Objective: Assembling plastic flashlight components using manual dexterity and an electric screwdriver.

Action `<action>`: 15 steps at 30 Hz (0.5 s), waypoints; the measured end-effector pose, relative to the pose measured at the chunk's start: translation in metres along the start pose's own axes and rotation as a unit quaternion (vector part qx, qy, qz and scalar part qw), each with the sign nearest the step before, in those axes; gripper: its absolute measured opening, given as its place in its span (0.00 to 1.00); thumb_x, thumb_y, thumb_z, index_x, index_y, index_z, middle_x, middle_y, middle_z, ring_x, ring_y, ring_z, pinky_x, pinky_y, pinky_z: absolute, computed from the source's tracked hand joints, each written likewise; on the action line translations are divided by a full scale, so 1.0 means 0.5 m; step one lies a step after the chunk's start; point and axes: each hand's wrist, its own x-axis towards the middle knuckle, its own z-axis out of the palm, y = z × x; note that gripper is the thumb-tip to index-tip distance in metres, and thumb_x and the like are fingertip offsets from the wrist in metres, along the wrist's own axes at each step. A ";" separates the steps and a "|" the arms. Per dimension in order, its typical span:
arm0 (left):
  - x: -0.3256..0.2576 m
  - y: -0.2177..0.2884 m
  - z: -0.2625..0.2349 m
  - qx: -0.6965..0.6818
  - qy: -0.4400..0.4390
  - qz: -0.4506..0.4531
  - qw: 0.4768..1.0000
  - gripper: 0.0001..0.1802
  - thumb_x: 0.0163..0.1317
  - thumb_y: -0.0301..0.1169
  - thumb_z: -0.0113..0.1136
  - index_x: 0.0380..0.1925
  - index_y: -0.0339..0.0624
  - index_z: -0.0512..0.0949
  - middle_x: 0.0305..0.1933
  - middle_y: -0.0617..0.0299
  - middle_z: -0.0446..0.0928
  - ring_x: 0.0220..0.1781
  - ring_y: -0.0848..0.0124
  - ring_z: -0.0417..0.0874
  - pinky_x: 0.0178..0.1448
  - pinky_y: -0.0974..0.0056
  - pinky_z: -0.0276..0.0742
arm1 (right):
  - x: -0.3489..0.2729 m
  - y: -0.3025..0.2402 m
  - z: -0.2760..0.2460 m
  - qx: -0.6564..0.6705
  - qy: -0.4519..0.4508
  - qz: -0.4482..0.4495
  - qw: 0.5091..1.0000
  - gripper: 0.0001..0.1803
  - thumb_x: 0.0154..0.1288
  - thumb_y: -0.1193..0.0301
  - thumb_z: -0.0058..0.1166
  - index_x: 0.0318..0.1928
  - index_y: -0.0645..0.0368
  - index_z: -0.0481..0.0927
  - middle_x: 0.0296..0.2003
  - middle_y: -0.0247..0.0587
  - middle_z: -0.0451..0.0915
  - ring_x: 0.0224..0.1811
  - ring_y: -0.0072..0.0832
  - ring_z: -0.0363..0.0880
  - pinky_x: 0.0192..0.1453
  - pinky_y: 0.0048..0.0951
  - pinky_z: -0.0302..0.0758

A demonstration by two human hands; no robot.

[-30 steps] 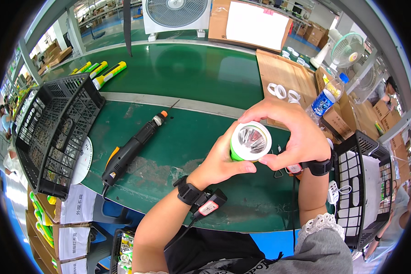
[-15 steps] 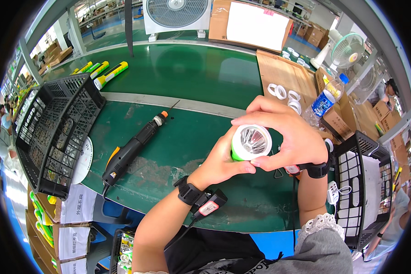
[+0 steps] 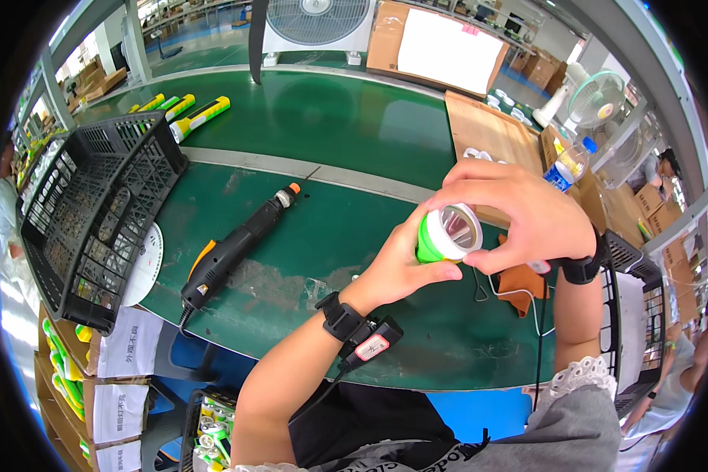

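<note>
Currently, the left hand (image 3: 401, 263) is wrapped around the green side of a green-and-white flashlight (image 3: 447, 236) with a round silvery reflector (image 3: 461, 226), held above the dark green tabletop (image 3: 354, 197). The right hand (image 3: 523, 208) curls over it, thumb and fingers on the white rim (image 3: 444, 223). Leftward, a black electric screwdriver with an orange tip (image 3: 232, 256) lies near a black plastic crate (image 3: 120, 198).

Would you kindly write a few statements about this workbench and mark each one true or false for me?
1. The left hand and the right hand are both on the green-and-white flashlight. True.
2. The electric screwdriver stands upright. False: it lies on the green table.
3. A black crate stands left of the electric screwdriver. True.
4. The bottle is topped in red. False: its cap is blue.
</note>
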 end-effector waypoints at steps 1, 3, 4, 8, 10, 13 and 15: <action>0.001 0.004 0.001 0.010 -0.002 -0.005 1.000 0.44 0.44 0.31 0.71 0.59 0.37 0.56 0.53 0.59 0.68 0.57 0.70 0.67 0.60 0.64 0.62 | 0.007 -0.007 -0.008 -0.004 -0.005 0.000 1.000 0.24 0.39 0.66 0.61 0.42 0.58 0.76 0.37 0.41 0.74 0.38 0.38 0.75 0.40 0.31 0.71; 0.002 0.009 0.004 0.019 -0.001 0.009 1.000 0.43 0.44 0.32 0.71 0.58 0.37 0.57 0.52 0.58 0.69 0.56 0.70 0.68 0.59 0.64 0.63 | 0.018 -0.022 -0.022 -0.030 -0.067 0.008 0.997 0.23 0.40 0.66 0.61 0.42 0.55 0.76 0.36 0.40 0.73 0.37 0.39 0.74 0.40 0.33 0.70; 0.003 0.009 0.006 0.031 -0.002 0.019 0.999 0.42 0.44 0.32 0.71 0.58 0.38 0.58 0.51 0.58 0.70 0.55 0.70 0.69 0.59 0.64 0.64 | 0.022 -0.027 -0.024 -0.034 -0.072 0.009 0.997 0.23 0.40 0.66 0.61 0.42 0.55 0.76 0.36 0.40 0.73 0.37 0.39 0.74 0.40 0.33 0.70; 0.005 0.010 0.009 0.081 0.004 0.049 0.996 0.40 0.45 0.33 0.70 0.57 0.38 0.59 0.49 0.57 0.71 0.53 0.69 0.72 0.57 0.64 0.65 | 0.032 -0.047 -0.032 -0.058 -0.106 0.022 0.992 0.23 0.41 0.65 0.61 0.42 0.54 0.76 0.35 0.40 0.73 0.37 0.40 0.74 0.41 0.34 0.70; 0.004 0.009 0.015 0.075 0.019 0.039 0.996 0.39 0.46 0.34 0.69 0.56 0.38 0.60 0.48 0.57 0.73 0.51 0.69 0.73 0.55 0.64 0.67 | 0.037 -0.054 -0.034 -0.065 -0.117 0.031 0.991 0.22 0.42 0.64 0.61 0.42 0.55 0.76 0.35 0.40 0.73 0.37 0.40 0.74 0.41 0.34 0.70; 0.003 0.010 0.014 0.084 0.019 0.044 0.995 0.38 0.47 0.35 0.68 0.56 0.39 0.60 0.48 0.57 0.73 0.50 0.69 0.74 0.54 0.65 0.68 | 0.045 -0.059 -0.035 -0.078 -0.131 0.040 0.988 0.21 0.43 0.63 0.60 0.40 0.56 0.75 0.34 0.42 0.73 0.37 0.40 0.74 0.41 0.35 0.70; 0.003 0.004 0.011 0.084 0.017 0.039 0.996 0.38 0.47 0.35 0.68 0.56 0.39 0.60 0.48 0.57 0.73 0.50 0.68 0.75 0.54 0.65 0.68 | 0.053 -0.061 -0.030 -0.083 -0.161 0.105 0.978 0.21 0.43 0.60 0.60 0.39 0.57 0.74 0.32 0.44 0.73 0.36 0.41 0.74 0.40 0.36 0.69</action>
